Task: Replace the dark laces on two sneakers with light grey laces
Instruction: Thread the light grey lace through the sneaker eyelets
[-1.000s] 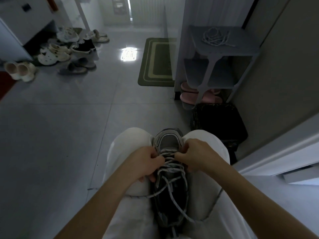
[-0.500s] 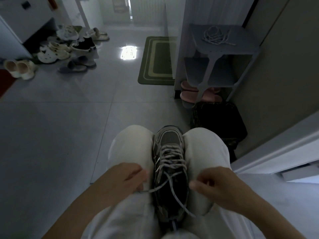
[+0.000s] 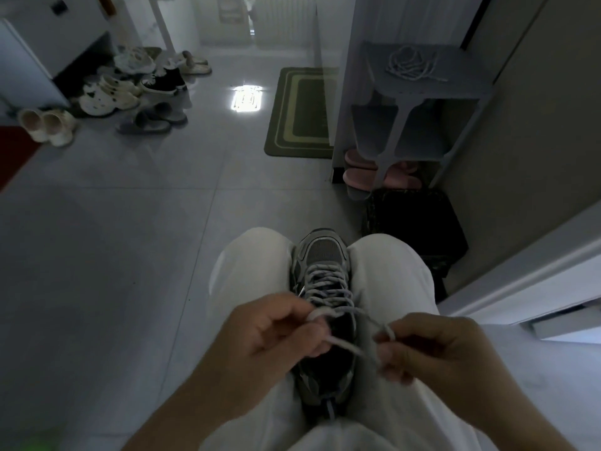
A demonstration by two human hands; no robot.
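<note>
A rack (image 3: pixel 422 89) stands on the tiled floor (image 3: pixel 130 239) with a coiled cord (image 3: pixel 411 65) on its top shelf. The sneaker (image 3: pixel 322 255) is wedged between the person's knees, toe pointing away, with the grey lace (image 3: pixel 325 281) threaded through it. The left hand (image 3: pixel 270 340) and right hand (image 3: pixel 435 349) each pinch a lace end in curled fingers.

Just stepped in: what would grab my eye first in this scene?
A grey sneaker sits clamped between the person's knees at bottom centre, threaded with a light grey lace. The left hand and right hand each pinch a lace end above it. On the grey shelf rack, upper right, lies a coiled lace.
</note>
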